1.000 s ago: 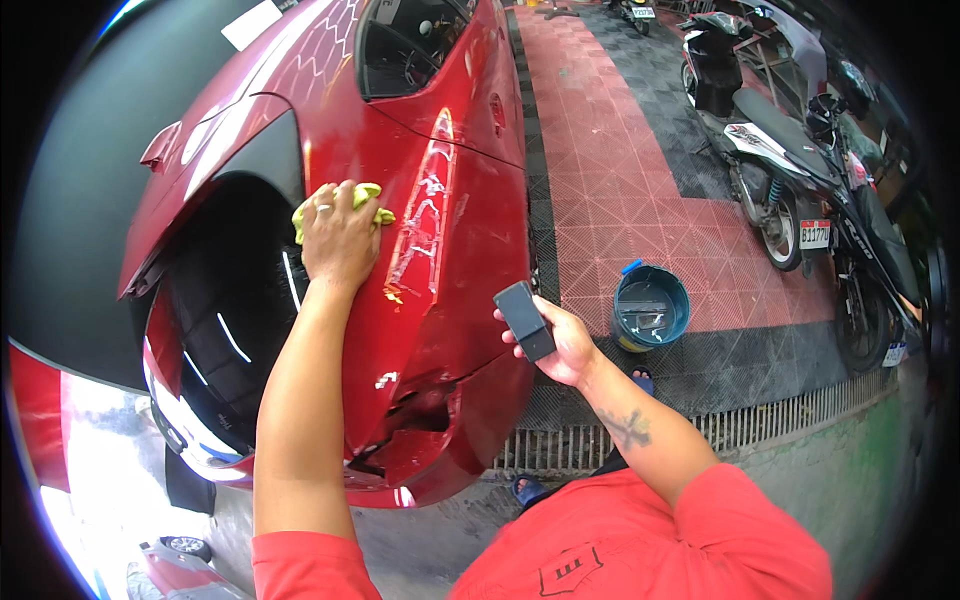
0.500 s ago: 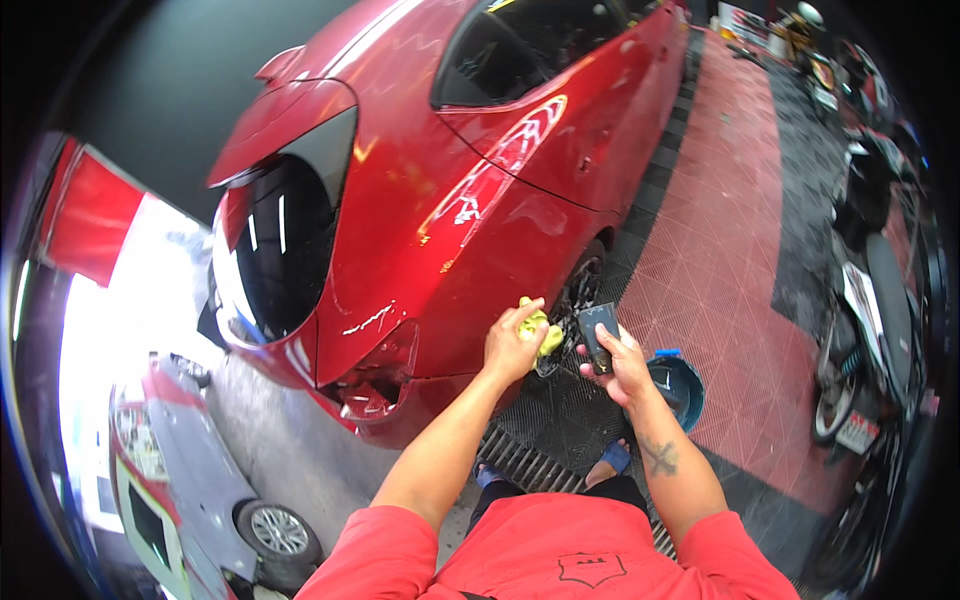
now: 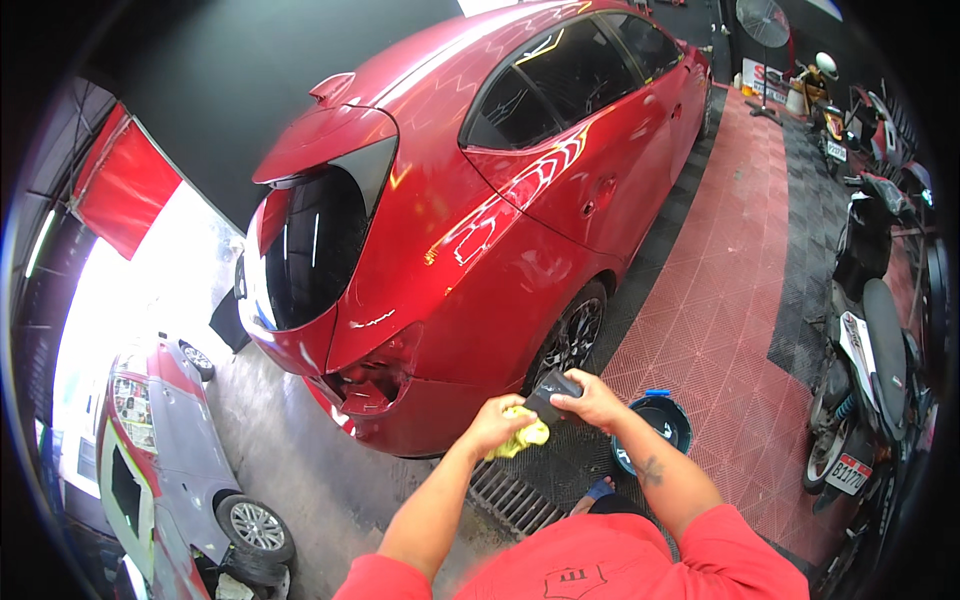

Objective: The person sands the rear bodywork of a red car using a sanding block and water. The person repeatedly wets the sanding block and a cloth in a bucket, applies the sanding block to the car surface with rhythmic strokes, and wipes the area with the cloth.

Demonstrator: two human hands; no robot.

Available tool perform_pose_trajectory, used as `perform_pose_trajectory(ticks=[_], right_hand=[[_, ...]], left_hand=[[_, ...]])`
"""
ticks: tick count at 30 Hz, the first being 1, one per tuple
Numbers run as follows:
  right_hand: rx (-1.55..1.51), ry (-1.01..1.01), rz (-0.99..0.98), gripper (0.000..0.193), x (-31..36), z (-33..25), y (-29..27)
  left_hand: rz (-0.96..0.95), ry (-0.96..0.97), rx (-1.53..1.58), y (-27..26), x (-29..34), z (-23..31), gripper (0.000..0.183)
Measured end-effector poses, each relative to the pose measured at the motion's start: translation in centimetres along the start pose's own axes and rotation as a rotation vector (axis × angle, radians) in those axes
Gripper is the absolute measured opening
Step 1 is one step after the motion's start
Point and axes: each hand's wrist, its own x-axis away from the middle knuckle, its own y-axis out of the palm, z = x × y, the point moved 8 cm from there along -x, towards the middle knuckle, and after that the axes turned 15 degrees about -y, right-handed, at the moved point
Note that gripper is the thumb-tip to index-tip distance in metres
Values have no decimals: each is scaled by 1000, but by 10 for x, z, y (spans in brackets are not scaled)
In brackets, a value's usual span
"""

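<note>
While the left hand (image 3: 491, 425) grips a yellow cloth (image 3: 527, 437), the right hand (image 3: 598, 403) grips a black block (image 3: 545, 396).
Both are at the frame's lower middle; a red car (image 3: 480, 320) is higher.

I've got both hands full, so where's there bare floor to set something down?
Widest: red floor tiles between the red hatchback and the parked motorcycle. Bare concrete also shows between the hatchback and the gray car. It's crowded around your foot, between the blue bucket and drain grate.
</note>
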Motion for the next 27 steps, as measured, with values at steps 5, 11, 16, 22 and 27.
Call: perform_pose_trajectory(ticks=[5,11,16,22,27], right_hand=[[562,-166,-253,48,29,-9,52],[701,-188,-439,52,52,-29,79],[541,-124,-783,54,60,-39,125],[658,-200,-607,59,46,-54,109],[849,-197,-386,77,39,-53,46]], left_hand=[[-93,-161,83,18,41,-103,25],[203,-114,32,3,117,-160,97],[294,229,-7,0,148,-141,74],[224,-39,111,50,130,-100,30],[43,-61,557,78,77,-109,23]])
